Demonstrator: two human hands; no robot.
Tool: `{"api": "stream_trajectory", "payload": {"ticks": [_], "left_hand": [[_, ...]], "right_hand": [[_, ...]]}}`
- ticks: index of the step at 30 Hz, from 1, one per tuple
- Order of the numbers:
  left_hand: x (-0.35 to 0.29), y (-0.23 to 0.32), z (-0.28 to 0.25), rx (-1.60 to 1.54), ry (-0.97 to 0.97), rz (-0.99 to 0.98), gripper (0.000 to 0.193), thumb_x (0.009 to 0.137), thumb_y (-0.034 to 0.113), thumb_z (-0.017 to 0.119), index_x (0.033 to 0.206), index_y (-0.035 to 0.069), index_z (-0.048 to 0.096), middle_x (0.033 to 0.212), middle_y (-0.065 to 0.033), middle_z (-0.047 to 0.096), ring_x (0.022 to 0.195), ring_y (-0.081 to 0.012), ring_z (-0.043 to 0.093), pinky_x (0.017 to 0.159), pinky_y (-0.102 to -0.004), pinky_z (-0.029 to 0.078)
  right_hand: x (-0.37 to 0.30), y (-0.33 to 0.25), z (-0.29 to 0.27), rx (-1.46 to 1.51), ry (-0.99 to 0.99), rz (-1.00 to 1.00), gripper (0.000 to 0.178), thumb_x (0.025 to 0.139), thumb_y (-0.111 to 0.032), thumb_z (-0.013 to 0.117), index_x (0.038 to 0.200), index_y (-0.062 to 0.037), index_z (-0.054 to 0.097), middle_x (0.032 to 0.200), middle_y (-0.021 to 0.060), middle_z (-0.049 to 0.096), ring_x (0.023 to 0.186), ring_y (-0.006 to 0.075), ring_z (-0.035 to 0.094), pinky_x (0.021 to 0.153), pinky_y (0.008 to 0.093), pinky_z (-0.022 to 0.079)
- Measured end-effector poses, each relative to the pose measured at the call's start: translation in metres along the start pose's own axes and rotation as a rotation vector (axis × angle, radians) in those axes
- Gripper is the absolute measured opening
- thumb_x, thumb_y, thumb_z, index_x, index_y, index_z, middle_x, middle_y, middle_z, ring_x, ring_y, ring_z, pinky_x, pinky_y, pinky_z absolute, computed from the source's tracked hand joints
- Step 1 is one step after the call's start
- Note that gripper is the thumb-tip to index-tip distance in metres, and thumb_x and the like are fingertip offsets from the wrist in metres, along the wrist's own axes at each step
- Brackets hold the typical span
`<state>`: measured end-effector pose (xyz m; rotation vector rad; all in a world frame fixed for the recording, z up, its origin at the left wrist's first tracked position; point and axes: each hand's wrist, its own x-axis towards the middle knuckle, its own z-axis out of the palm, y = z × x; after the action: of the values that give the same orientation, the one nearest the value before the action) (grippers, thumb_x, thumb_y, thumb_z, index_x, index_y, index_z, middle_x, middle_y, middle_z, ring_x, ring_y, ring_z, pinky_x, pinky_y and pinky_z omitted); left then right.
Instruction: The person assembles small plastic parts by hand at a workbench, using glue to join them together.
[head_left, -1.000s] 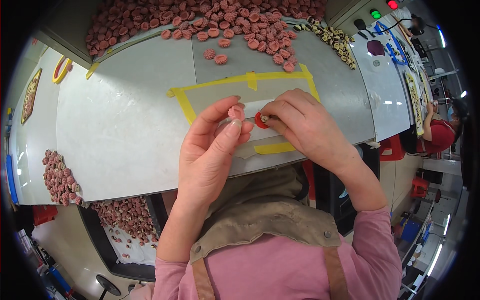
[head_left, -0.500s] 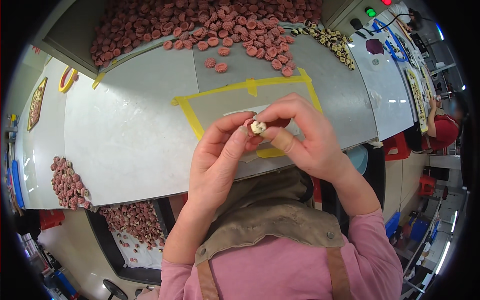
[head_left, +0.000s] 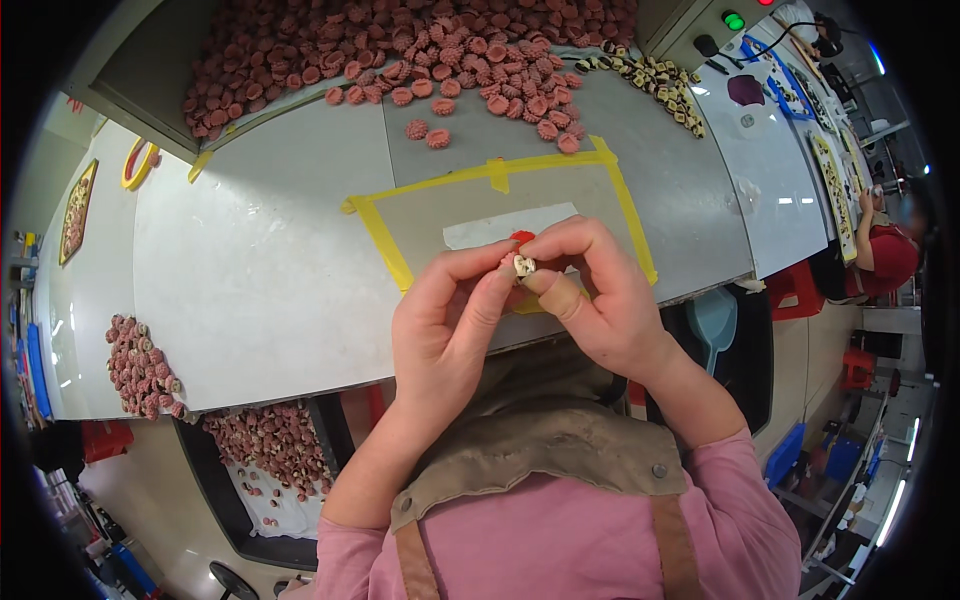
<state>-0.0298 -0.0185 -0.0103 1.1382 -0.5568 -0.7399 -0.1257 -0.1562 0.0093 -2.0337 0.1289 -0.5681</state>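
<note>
In front of my chest, both hands meet fingertip to fingertip. Between thumb and fingers, my left hand (head_left: 446, 318) pinches a small pink bumpy cup-shaped piece, mostly hidden by the fingertips. My right hand (head_left: 612, 300), with a tan wrap on its thumb, grips a small cream-and-black piece (head_left: 525, 266) against the pink one. Whether the two are joined I cannot tell. Just beyond the fingertips shows something red (head_left: 522, 238), partly covered. Under the hands lie a white strip (head_left: 480, 232) and a grey work area edged with yellow tape (head_left: 378, 240).
A large heap of pink bumpy cups (head_left: 420, 60) fills the far side. Cream-and-black pieces (head_left: 665, 85) lie to its right. A pile of pink-and-cream pieces (head_left: 142, 368) sits at the left edge, above a black bin (head_left: 228, 500). A blue-grey scoop (head_left: 712, 322) lies below the table's right edge.
My hands have shifted slightly down, and the cream-and-black piece has turned between the fingertips. More of the white strip and the scoop now shows.
</note>
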Motion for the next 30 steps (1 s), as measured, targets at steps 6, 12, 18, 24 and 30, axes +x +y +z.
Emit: {"api": "stream_trajectory", "payload": {"ticks": [6, 12, 18, 24, 30], "left_hand": [[-0.001, 0.003, 0.001, -0.021, -0.011, 0.003, 0.023, 0.097, 0.008, 0.052, 0.116, -0.004, 0.056, 0.118, -0.0112, 0.061, 0.102, -0.0140, 0.060, 0.089, -0.0274, 0.051], [0.001, 0.008, -0.002, -0.068, -0.069, -0.038, 0.032, 0.096, 0.007, 0.053, 0.126, -0.002, 0.047, 0.112, -0.0123, 0.061, 0.100, -0.0143, 0.060, 0.088, -0.0280, 0.051], [-0.002, 0.002, 0.008, -0.123, -0.004, 0.024, 0.051, 0.090, 0.003, 0.059, 0.135, 0.000, 0.036, 0.100, -0.0106, 0.061, 0.094, -0.0139, 0.061, 0.084, -0.0277, 0.051], [0.001, -0.012, 0.008, 0.236, 0.010, 0.184, 0.057, 0.081, 0.001, 0.069, 0.131, 0.001, 0.041, 0.097, -0.0103, 0.061, 0.087, -0.0137, 0.062, 0.080, -0.0280, 0.052], [0.000, 0.002, 0.002, 0.264, 0.075, 0.091, 0.039, 0.084, 0.002, 0.066, 0.120, -0.001, 0.052, 0.096, -0.0090, 0.063, 0.086, -0.0138, 0.063, 0.077, -0.0264, 0.052]], "right_hand": [[0.001, 0.007, -0.001, -0.159, 0.006, -0.208, 0.024, 0.087, -0.011, 0.067, 0.106, -0.0040, 0.054, 0.099, 0.0109, 0.059, 0.088, 0.0238, 0.058, 0.077, 0.0332, 0.048], [0.014, -0.001, -0.014, -0.261, -0.066, -0.287, 0.032, 0.080, -0.014, 0.074, 0.105, -0.0055, 0.056, 0.099, 0.0083, 0.059, 0.090, 0.0249, 0.057, 0.076, 0.0340, 0.048], [0.015, 0.007, -0.014, -0.232, -0.147, -0.286, 0.032, 0.074, -0.010, 0.076, 0.099, -0.0072, 0.056, 0.096, 0.0066, 0.057, 0.089, 0.0248, 0.055, 0.076, 0.0336, 0.048], [0.013, 0.015, -0.006, -0.271, -0.084, -0.305, 0.037, 0.068, -0.001, 0.077, 0.096, -0.0077, 0.055, 0.093, 0.0062, 0.056, 0.084, 0.0252, 0.055, 0.073, 0.0333, 0.047], [0.017, 0.009, -0.009, -0.343, -0.072, -0.352, 0.040, 0.071, -0.004, 0.076, 0.106, -0.0077, 0.058, 0.097, 0.0068, 0.059, 0.086, 0.0256, 0.057, 0.074, 0.0349, 0.047]]}}
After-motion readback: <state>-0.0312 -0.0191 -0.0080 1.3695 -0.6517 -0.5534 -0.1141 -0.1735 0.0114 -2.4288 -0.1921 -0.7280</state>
